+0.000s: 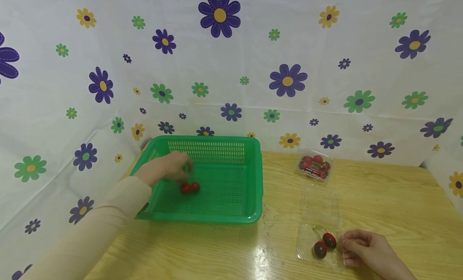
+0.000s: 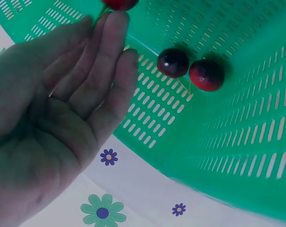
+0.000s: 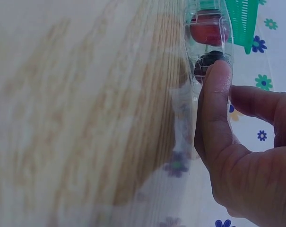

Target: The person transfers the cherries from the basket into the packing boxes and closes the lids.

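My left hand (image 1: 173, 167) reaches into a green plastic basket (image 1: 253, 199). In the left wrist view, its thumb and fingertips pinch a green stem beside a red cherry (image 2: 120, 4), cut off by the top edge. Two dark red cherries, one nearly black (image 2: 173, 62) and one redder (image 2: 206, 74), lie in the basket with stems joined. Red cherries (image 1: 194, 186) show just below the hand in the head view. My right hand (image 1: 367, 252) holds the right edge of an open clear plastic clamshell box (image 1: 302, 248). Inside are two dark cherries (image 1: 320, 250) with stems.
Behind the open box stands another clear box (image 1: 315, 167) full of cherries. The open box's lid (image 1: 320, 203) lies folded back toward it. A white flowered cloth (image 1: 246, 58) rises behind and left of the wooden table (image 1: 383, 195).
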{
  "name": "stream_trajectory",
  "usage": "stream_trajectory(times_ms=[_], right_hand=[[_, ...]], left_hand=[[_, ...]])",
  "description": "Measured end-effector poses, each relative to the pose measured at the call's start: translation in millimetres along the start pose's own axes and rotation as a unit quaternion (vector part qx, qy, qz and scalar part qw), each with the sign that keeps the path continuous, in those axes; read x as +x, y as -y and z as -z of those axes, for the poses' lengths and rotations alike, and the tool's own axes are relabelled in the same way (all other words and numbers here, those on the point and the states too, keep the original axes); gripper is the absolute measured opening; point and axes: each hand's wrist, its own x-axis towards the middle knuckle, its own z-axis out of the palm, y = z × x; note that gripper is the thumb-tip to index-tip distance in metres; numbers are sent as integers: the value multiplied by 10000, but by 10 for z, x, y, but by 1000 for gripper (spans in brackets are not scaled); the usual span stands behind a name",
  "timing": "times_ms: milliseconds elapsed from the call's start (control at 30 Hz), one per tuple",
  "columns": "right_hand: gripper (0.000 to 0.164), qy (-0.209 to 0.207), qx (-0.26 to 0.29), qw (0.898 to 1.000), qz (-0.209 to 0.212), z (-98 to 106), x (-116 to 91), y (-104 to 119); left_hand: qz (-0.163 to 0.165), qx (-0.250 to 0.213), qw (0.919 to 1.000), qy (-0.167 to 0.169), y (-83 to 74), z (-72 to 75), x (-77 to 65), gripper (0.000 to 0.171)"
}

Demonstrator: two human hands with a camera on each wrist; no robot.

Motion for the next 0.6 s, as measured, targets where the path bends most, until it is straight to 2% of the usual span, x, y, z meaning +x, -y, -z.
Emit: stream_trajectory(times_ms=[100, 233, 400, 600], right_hand=[[31, 44, 15, 10000, 16, 9, 0, 5], [32, 187, 64, 9998, 47, 26, -6, 6], [32, 111, 65, 9999, -30, 9, -10, 11], [32, -17, 50, 9999, -103, -11, -5, 9]], left_hand=[[-91, -8, 9999, -81, 21, 1, -9, 16], [-79, 9, 9999, -105, 40, 6, -27, 9], [-129, 149, 9996, -193, 67, 10, -59, 6], [-21, 65, 9998, -168, 86, 32, -110, 6]])
